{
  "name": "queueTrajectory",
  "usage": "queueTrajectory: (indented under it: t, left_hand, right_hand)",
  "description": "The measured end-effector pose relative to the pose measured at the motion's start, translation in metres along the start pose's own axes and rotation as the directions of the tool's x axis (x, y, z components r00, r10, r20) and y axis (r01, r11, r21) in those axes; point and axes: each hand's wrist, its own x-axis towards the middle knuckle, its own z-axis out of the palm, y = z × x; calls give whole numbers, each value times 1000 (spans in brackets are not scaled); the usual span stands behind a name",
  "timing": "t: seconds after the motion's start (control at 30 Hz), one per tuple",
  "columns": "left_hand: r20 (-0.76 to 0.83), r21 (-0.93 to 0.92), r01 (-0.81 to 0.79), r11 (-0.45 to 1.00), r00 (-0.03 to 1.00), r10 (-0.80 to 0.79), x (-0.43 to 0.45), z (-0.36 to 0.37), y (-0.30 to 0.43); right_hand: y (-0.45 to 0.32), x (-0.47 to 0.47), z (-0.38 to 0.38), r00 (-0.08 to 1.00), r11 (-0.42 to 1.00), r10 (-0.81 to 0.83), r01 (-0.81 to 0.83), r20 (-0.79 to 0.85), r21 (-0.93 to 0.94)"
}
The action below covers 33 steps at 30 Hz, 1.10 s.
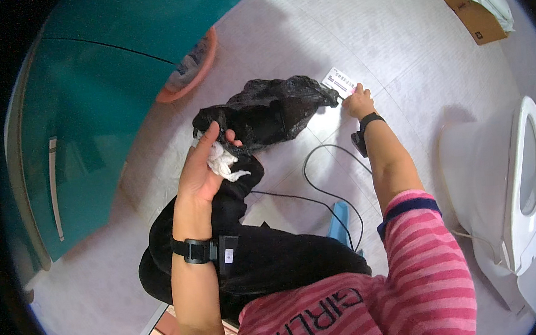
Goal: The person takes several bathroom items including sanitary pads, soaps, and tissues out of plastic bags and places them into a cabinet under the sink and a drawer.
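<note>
My left hand [199, 165] grips the bunched near end of a black plastic bag [274, 116], with a crumpled white tissue [221, 163] lying against the palm and fingers. The bag stretches away over the tiled floor, and its far tip ends close to my right hand [360, 103]. That hand reaches down to a flat white packet or card [337, 80] bearing printed writing. Its fingertips meet the packet's near corner; whether they pinch it is unclear. Each wrist wears a black strap with a small box.
To the left stands a teal cabinet [94, 109] with a pale handle, an orange basin [212, 49] partly behind it. A white toilet [474, 155] is on the right. A black cable [304, 165] loops near a blue object [339, 220]. A cardboard box [475, 16] sits at upper right.
</note>
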Motion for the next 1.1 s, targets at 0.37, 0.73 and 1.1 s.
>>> queueTrajectory:
  t: [0.37, 0.73, 1.1]
  left_hand:
    - [49, 38, 8, 999, 999, -9, -1, -4, -8]
    - [110, 9, -25, 1000, 994, 24, 8, -23, -4]
    - [229, 433, 19, 901, 965, -130, -8, -7, -4]
  right_hand:
    - [59, -101, 68, 977, 997, -62, 68, -204, 24]
    - [12, -193, -44, 842, -161, -430, -427, 326, 890]
    - [-150, -101, -105, 644, 808, -587, 505, 490, 304]
